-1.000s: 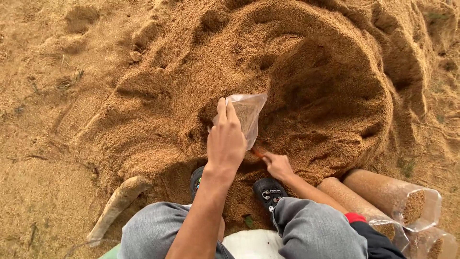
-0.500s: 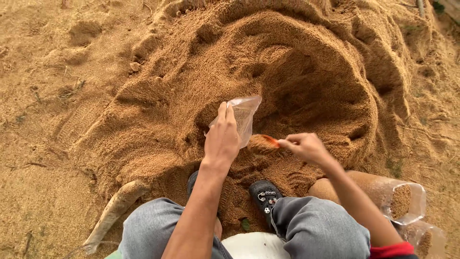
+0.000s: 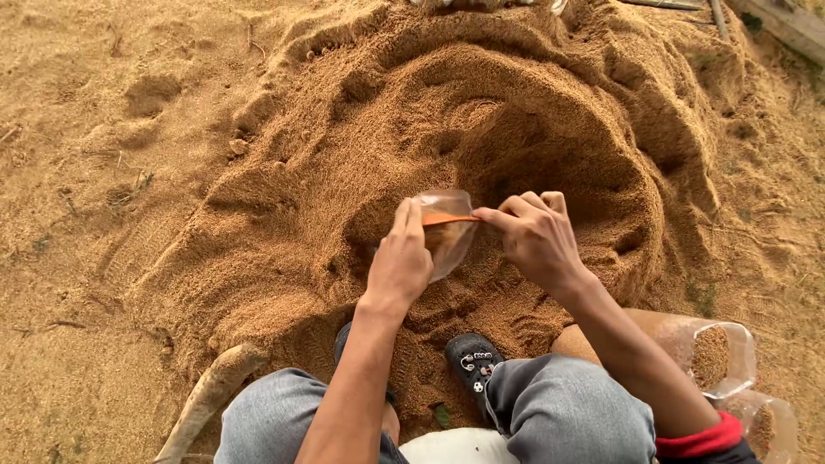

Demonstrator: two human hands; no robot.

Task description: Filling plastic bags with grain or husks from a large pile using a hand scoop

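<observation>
Hands: left hand (image 3: 400, 266) is gripping the rim of a clear plastic bag (image 3: 445, 232), holding its mouth open; right hand (image 3: 534, 236), at three o'clock of it, is pinching an orange scoop (image 3: 449, 220) across the opening. Bag is sitting mid-hollow in the sawdust heap (image 3: 344, 172). Advice: keeping the mouth wide and upright, tipping slowly. Filled bags (image 3: 718, 357) are lying at four o'clock.

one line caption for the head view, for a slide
Left hand holds a clear plastic bag open while right hand tips an orange scoop in, above a sawdust heap.
</observation>
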